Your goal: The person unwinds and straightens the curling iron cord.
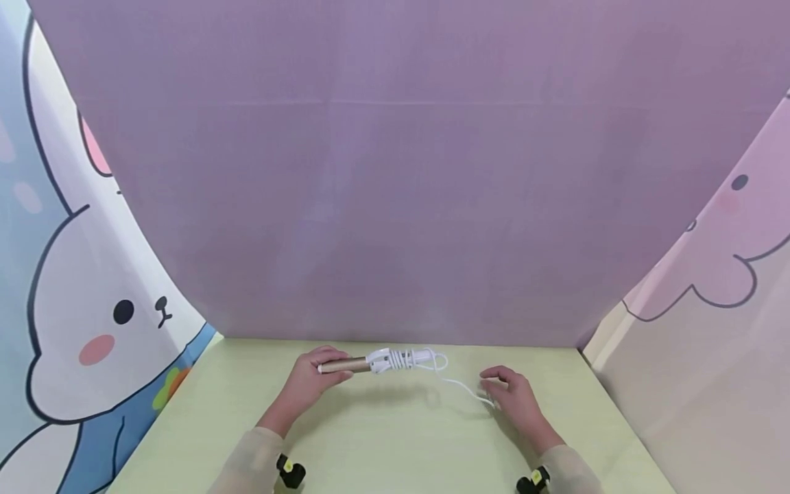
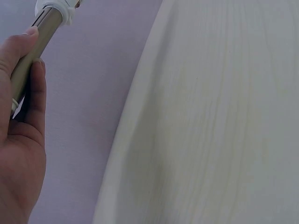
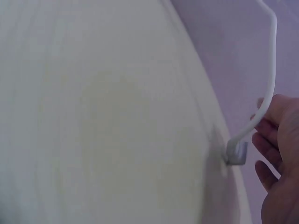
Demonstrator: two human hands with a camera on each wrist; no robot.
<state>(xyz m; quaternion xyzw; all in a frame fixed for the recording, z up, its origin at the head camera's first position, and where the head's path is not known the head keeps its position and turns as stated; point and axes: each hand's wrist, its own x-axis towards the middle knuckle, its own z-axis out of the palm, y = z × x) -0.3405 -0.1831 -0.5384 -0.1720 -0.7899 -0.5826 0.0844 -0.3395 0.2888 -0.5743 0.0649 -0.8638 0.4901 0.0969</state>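
My left hand grips the gold barrel of what looks like a hair curling iron, held level above the table. Its white handle points right, with the white cord wound around it in several turns. In the left wrist view, thumb and fingers close around the barrel. The cord's loose end trails right to my right hand, whose fingers are loosely bent. In the right wrist view, the plug hangs at the cord's end, beside the fingertips and apart from them.
The pale wood-grain table lies under both hands. A plain purple cloth rises behind its far edge. Cloths with cartoon animals hang at the left and right. Black wrist cameras sit at both cuffs.
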